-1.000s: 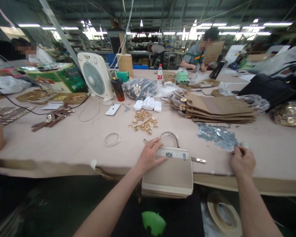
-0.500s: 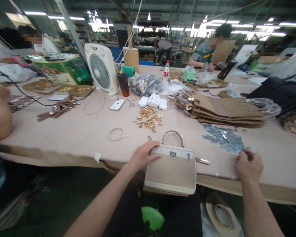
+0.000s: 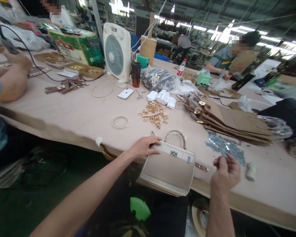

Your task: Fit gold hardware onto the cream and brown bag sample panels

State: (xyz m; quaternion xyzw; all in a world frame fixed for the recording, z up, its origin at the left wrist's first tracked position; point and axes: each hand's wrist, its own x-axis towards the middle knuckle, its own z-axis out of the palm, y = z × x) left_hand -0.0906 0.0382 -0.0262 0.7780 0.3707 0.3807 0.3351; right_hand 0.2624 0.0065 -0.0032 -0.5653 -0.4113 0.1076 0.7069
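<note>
A beige handbag (image 3: 167, 171) lies tilted over the table's front edge, its looped handle (image 3: 175, 132) pointing away from me. On its pale upper band sit a dark square metal plate (image 3: 173, 153) and a smaller metal piece (image 3: 188, 159). My left hand (image 3: 148, 147) grips the bag's upper left corner, thumb on the front panel. To the right of the bag, a strap with a gold buckle (image 3: 202, 167) sticks out. My right hand (image 3: 226, 171) is raised beside it, fingertips pinched together; what they hold is too small to make out. Behind that hand spread loose grey flat pieces (image 3: 224, 146).
A small pale roll (image 3: 251, 171) stands at the right. Gold hardware (image 3: 155, 113), a tape ring (image 3: 120, 122) and a phone (image 3: 125, 93) lie farther back. Stacked brown bag panels (image 3: 236, 123) are at right, a fan (image 3: 117, 52) behind. Co-workers sit left and across.
My right hand has moved left toward the bag, away from the small pale roll, which now shows fully. My left hand keeps its grip. The view has tilted; the neighbour's arm at left has lifted.
</note>
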